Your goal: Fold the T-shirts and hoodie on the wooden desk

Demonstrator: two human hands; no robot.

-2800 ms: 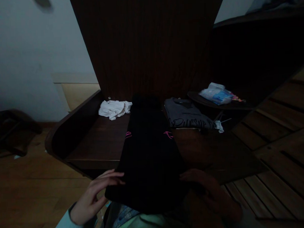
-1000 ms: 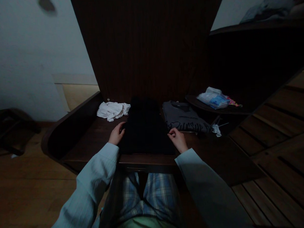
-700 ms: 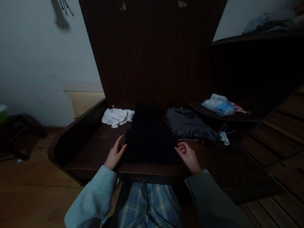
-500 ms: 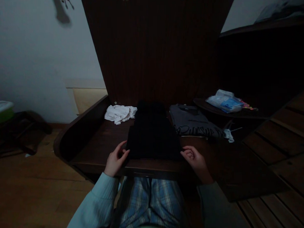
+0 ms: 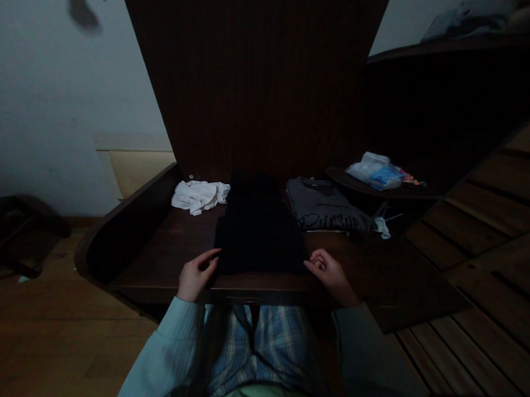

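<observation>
A black folded garment [image 5: 260, 233] lies on the dark wooden bench, its near edge close to the bench front. It is too dark to tell what kind of garment it is. At its left near side is my left hand [image 5: 195, 276], thumb and forefinger a little apart, fingertips touching or just beside the cloth edge. My right hand [image 5: 331, 272] has its fingers curled and its thumb and forefinger pinched at the right near corner of the black cloth. A grey folded shirt [image 5: 323, 202] with black lettering rests to the right, and a crumpled white cloth [image 5: 199, 196] to the left.
The bench [image 5: 158, 254] has a raised curved side [image 5: 118, 229] on the left and a tall dark panel [image 5: 261, 83] behind. On a low shelf at right sits a plastic bag [image 5: 375, 171]. Slatted wood [image 5: 489, 277] is at far right.
The view has shifted slightly, so everything sits a little further left. My left thumb and forefinger have drawn slightly away from the black garment's edge. The right hand stays at its corner.
</observation>
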